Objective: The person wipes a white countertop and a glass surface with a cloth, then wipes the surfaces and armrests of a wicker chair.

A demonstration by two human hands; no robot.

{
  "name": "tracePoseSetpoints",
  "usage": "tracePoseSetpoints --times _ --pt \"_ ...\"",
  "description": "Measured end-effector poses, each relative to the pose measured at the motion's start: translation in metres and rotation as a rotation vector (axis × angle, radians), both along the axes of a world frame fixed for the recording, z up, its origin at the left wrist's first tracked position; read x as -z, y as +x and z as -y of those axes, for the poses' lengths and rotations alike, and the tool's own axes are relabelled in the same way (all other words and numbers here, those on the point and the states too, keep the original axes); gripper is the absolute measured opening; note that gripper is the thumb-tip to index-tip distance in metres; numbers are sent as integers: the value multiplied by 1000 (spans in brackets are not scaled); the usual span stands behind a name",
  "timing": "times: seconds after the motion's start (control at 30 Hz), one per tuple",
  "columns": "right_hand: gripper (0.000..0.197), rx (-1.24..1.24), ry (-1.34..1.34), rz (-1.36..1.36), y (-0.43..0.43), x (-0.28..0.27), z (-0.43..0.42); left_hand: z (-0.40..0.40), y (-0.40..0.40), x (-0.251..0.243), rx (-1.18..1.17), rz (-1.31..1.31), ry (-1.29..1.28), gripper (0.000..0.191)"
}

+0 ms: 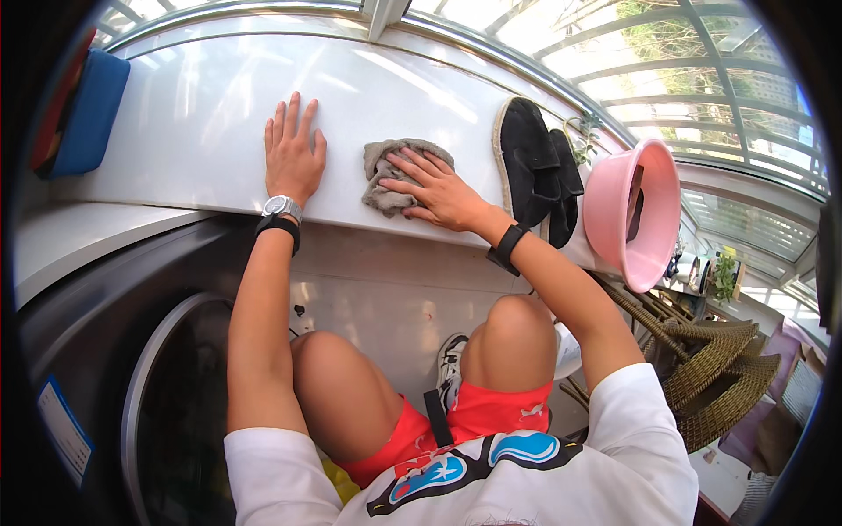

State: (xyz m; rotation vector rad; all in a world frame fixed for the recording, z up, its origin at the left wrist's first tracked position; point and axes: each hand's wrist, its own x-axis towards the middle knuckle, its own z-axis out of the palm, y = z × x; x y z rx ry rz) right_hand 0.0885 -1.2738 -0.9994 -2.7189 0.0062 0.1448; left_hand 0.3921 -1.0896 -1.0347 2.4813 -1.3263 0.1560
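Note:
My right hand [441, 191] lies spread on a crumpled grey-brown cloth [385, 164], which rests on the white windowsill ledge [217, 118]. Its fingers are apart and press on top of the cloth; whether they grip it cannot be told. To the left, my left hand [294, 154] lies flat on the bare ledge, palm down with its fingers spread, holding nothing. A silver watch [281, 206] is on the left wrist. Just right of my right hand stands a pair of black shoes [526, 158].
A pink plastic basin [605, 210] lies tipped on its side beyond the shoes, with a dark item inside. Woven chairs [710, 375] stand at the right. A blue case [92, 112] sits at the ledge's left end, above a dark front-loading washing machine [85, 302]. Barred windows line the back.

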Motion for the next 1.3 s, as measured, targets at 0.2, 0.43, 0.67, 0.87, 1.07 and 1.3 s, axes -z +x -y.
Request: tracePoseSetpoints --times 0.2,0.43,0.67,0.87,1.07,1.3 --pt "74 557 -155 276 26 35 112 10 -2 -2 19 -13 9 64" --pt "74 581 -155 281 70 47 128 3 0 -5 -14 -11 60 67" --pt "67 365 -127 316 156 27 128 5 -4 -7 9 17 58 66" --pt "68 392 -148 401 183 32 118 6 -8 -7 -14 4 59 67" --pt "70 450 -187 304 124 38 158 6 -5 -3 3 -9 65 68" --pt "68 719 -200 201 37 34 178 1 -1 -2 0 -15 36 68"
